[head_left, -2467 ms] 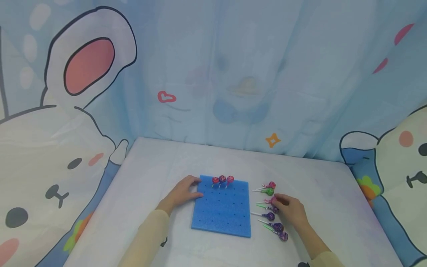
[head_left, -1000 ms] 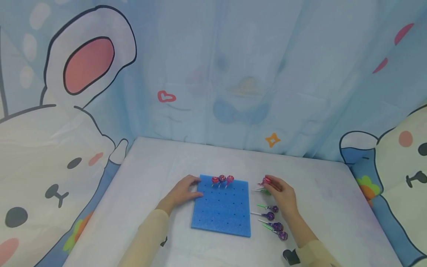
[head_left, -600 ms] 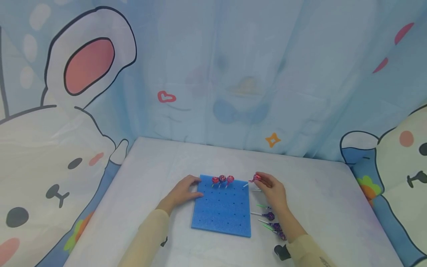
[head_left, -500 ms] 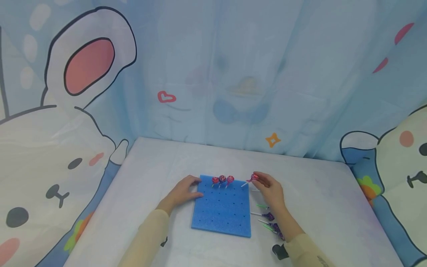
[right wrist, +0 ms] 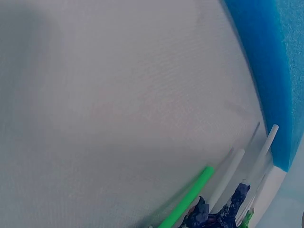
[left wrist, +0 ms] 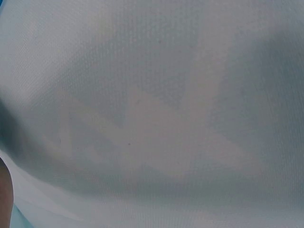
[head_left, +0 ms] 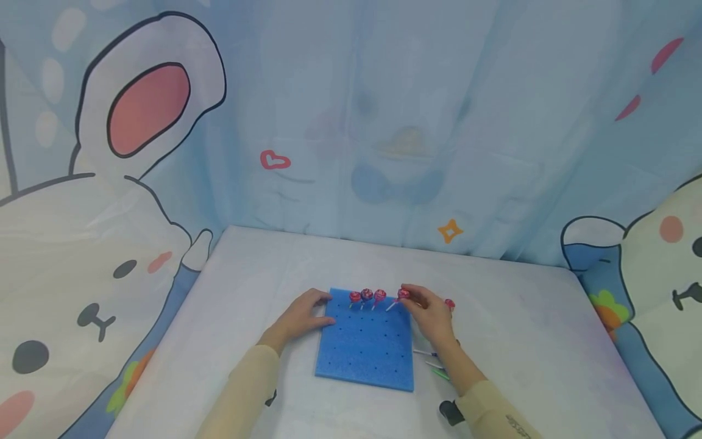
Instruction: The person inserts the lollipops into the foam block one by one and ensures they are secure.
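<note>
A blue foam board [head_left: 364,341] with rows of small holes lies on the table. Three wrapped lollipops [head_left: 367,295] stand in its back row. My left hand [head_left: 300,314] rests on the board's left edge, thumb and fingers spread apart. Above the back right corner, my right hand [head_left: 433,314] pinches a pink-red lollipop [head_left: 403,294] by its head. That lollipop's white stick slants down and left; whether its tip touches the board I cannot tell. In the left wrist view only a sliver of a hand [left wrist: 4,192] shows.
Right of the board, loose lollipops lie partly hidden by my right hand and forearm. A red one [head_left: 450,304] shows beyond the hand. The right wrist view has a green stick [right wrist: 187,197] and white sticks near the board's side [right wrist: 266,80]. White cloth covers the table [head_left: 521,341].
My right hand has taken the pink-red lollipop from the loose row, lifted it away and carried it left over the board's back right corner. My left hand has stayed in place.
</note>
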`<action>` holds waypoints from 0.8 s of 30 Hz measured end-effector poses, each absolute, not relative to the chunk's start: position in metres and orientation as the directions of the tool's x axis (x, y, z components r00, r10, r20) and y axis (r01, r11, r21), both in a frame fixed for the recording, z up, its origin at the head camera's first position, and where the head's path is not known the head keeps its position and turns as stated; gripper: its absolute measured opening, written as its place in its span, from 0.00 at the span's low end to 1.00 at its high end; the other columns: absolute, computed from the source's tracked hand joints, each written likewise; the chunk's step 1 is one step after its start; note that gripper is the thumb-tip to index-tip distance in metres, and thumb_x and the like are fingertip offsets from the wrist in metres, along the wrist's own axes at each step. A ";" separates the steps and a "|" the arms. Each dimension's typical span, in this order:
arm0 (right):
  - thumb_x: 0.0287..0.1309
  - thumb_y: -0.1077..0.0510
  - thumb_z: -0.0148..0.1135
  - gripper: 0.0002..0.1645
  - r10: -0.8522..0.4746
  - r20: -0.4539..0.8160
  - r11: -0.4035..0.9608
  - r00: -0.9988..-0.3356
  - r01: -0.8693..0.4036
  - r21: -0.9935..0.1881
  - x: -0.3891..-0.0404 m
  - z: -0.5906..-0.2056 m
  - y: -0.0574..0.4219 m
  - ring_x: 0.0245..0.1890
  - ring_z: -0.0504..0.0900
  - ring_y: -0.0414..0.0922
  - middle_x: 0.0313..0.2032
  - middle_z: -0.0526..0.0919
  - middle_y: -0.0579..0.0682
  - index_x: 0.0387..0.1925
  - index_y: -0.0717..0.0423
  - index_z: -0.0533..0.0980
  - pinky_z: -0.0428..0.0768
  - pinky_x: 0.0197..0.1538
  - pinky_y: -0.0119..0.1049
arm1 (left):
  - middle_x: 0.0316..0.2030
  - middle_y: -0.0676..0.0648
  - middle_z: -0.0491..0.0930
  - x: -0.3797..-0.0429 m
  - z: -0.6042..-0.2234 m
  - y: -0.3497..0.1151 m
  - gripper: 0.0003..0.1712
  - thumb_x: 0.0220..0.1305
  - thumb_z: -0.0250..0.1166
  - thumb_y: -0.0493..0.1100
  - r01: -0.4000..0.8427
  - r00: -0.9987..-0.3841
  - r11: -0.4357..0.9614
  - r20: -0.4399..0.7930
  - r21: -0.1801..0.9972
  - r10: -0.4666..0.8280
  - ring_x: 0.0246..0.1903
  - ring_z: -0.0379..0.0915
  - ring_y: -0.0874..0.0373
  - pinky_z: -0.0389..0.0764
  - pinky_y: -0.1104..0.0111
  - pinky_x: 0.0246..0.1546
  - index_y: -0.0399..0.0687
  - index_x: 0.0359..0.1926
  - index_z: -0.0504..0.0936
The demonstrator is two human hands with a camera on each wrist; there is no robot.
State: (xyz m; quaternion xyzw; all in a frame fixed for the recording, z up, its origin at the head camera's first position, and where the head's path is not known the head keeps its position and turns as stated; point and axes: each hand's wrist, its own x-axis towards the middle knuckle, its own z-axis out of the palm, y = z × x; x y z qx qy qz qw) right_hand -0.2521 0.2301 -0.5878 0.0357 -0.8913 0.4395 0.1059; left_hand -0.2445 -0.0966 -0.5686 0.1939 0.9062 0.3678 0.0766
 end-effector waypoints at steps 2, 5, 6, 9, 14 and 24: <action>0.63 0.45 0.62 0.22 0.036 0.209 0.609 -0.977 -0.145 -0.780 -0.246 -0.578 0.225 0.54 0.81 0.50 0.52 0.83 0.49 0.58 0.44 0.77 0.84 0.48 0.43 | 0.58 0.48 0.75 -0.244 -0.569 -0.097 0.35 0.60 0.70 0.56 0.296 -0.913 0.654 0.005 0.696 0.408 0.60 0.70 0.54 0.71 0.59 0.63 0.48 0.64 0.72; 0.65 0.51 0.63 0.21 0.029 0.159 0.572 -0.987 -0.114 -0.812 -0.236 -0.557 0.215 0.56 0.79 0.54 0.53 0.82 0.54 0.57 0.49 0.77 0.82 0.51 0.46 | 0.57 0.48 0.75 -0.244 -0.568 -0.097 0.35 0.60 0.70 0.56 0.293 -0.914 0.653 0.004 0.698 0.406 0.60 0.70 0.54 0.70 0.59 0.64 0.48 0.63 0.72; 0.64 0.53 0.63 0.20 0.034 0.143 0.563 -0.989 -0.100 -0.821 -0.233 -0.550 0.212 0.57 0.78 0.54 0.53 0.82 0.54 0.57 0.50 0.77 0.81 0.52 0.47 | 0.57 0.48 0.75 -0.244 -0.568 -0.097 0.35 0.60 0.70 0.56 0.293 -0.914 0.653 0.004 0.698 0.406 0.60 0.70 0.54 0.70 0.59 0.64 0.48 0.63 0.72; 0.64 0.57 0.64 0.19 0.031 0.116 0.543 -0.993 -0.081 -0.836 -0.229 -0.540 0.208 0.58 0.78 0.53 0.52 0.82 0.54 0.56 0.51 0.77 0.79 0.55 0.47 | 0.57 0.48 0.75 -0.244 -0.567 -0.097 0.35 0.59 0.70 0.56 0.292 -0.914 0.650 0.004 0.701 0.406 0.60 0.70 0.54 0.70 0.59 0.64 0.47 0.63 0.72; 0.64 0.54 0.64 0.20 0.029 0.115 0.540 -0.993 -0.081 -0.838 -0.228 -0.541 0.206 0.57 0.79 0.53 0.52 0.82 0.53 0.56 0.51 0.77 0.81 0.53 0.46 | 0.58 0.48 0.75 -0.243 -0.567 -0.096 0.35 0.59 0.70 0.56 0.292 -0.915 0.651 0.005 0.701 0.404 0.60 0.70 0.54 0.70 0.59 0.64 0.48 0.63 0.72; 0.64 0.56 0.64 0.20 -0.001 0.069 0.509 -0.998 -0.060 -0.858 -0.228 -0.540 0.201 0.58 0.78 0.49 0.54 0.82 0.51 0.57 0.51 0.77 0.79 0.57 0.43 | 0.58 0.47 0.75 -0.243 -0.566 -0.096 0.35 0.59 0.70 0.56 0.301 -0.913 0.649 0.013 0.699 0.408 0.60 0.69 0.53 0.70 0.58 0.64 0.47 0.63 0.73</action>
